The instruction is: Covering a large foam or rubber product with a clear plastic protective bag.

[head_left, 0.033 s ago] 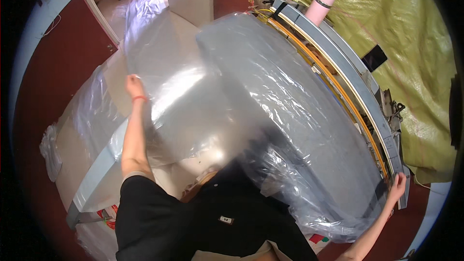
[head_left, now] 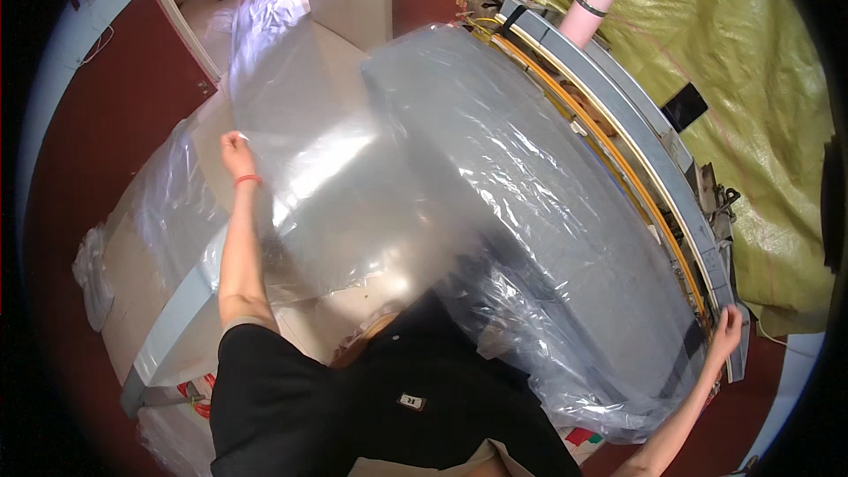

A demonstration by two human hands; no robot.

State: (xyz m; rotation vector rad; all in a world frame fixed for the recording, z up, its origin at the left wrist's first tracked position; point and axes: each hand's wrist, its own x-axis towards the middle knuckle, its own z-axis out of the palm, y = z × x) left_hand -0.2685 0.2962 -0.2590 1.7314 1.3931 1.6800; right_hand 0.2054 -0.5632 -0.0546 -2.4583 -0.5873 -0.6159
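The plastic sheet (head_left: 495, 203) already drapes most of the frame (head_left: 636, 150). The left hand (head_left: 235, 153) grips its far edge, fingers closed. The right hand (head_left: 726, 329) pinches the sheet at the frame's end, where loose folds below the fingers remain untucked.

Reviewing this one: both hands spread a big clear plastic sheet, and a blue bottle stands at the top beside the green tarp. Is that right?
Not quite: the bottle is pink, not blue, as the head view shows. The rest holds: the left hand and the right hand spread the clear plastic sheet, and the bottle stands at the top beside the green tarp.
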